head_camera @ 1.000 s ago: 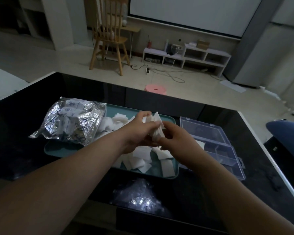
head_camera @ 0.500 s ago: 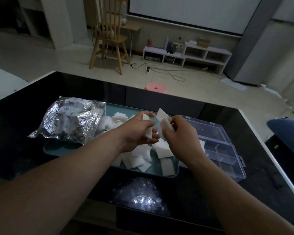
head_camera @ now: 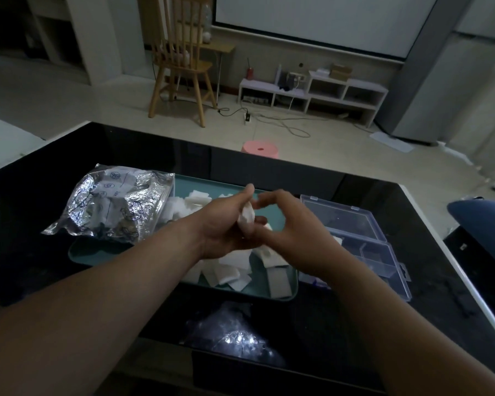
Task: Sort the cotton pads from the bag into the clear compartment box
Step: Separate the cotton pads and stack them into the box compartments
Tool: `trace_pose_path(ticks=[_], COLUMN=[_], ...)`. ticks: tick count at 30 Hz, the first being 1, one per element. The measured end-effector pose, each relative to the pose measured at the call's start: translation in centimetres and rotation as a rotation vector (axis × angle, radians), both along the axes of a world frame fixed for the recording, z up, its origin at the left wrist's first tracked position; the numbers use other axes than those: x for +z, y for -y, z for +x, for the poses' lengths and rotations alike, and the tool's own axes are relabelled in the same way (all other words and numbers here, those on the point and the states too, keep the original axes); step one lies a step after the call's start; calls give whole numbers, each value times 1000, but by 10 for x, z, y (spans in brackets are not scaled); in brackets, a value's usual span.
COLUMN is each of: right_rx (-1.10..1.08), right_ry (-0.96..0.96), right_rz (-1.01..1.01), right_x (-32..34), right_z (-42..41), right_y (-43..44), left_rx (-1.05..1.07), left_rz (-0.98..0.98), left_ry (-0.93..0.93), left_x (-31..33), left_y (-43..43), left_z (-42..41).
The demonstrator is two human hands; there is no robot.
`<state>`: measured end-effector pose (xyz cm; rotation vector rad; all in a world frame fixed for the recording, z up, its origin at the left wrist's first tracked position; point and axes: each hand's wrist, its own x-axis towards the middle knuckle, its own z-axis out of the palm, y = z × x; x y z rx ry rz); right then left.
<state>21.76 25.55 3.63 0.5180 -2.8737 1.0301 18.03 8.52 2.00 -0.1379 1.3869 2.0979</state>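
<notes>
Looks like the gathering step: left grip (head_camera: 226, 224) clasps 1 small stack of white cotton pads (head_camera: 247, 220), right grip (head_camera: 293, 227) curls beside it, hold unclear; next probably carry stack rightward into clear plastic compartment box (head_camera: 383, 262).

I log white cotton pads (head_camera: 223, 274), teal tray (head_camera: 192, 182), crinkled silver foil bag (head_camera: 117, 204) printed blue, clear box (head_camera: 395, 270), glossy black table (head_camera: 26, 224), pink stool (head_camera: 260, 147)
</notes>
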Motion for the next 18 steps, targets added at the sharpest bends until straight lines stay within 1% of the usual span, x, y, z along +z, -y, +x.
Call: trace_pose_path(ticks=[2,4,6,10,12,15,18], right_rx=[77,80,80,75,72,30,54], right_ry=[11,30,51,98,92,31,92], right_rz=[42,-16,-99,-129,-133,-136,-164], right_x=[-3,-7,-6,-2,-3,-1,-3], right_z=[2,2,0,1,2,1,1], right_y=[1,-1,-5,-9,-7,-4,-1], left_rx=[-110,-159,-161,-159,-166,-100,-92], left_rz=[44,68,85,43,38,113,155], left_ry=[-35,-51,-45,-59,-70,-55,-47], left_x=[2,3,1,-3,-1,-5,-4], left_y=[-5,-8,-6,-1,-5,-7,-8], left_z=[5,7,7,7,10,9,10])
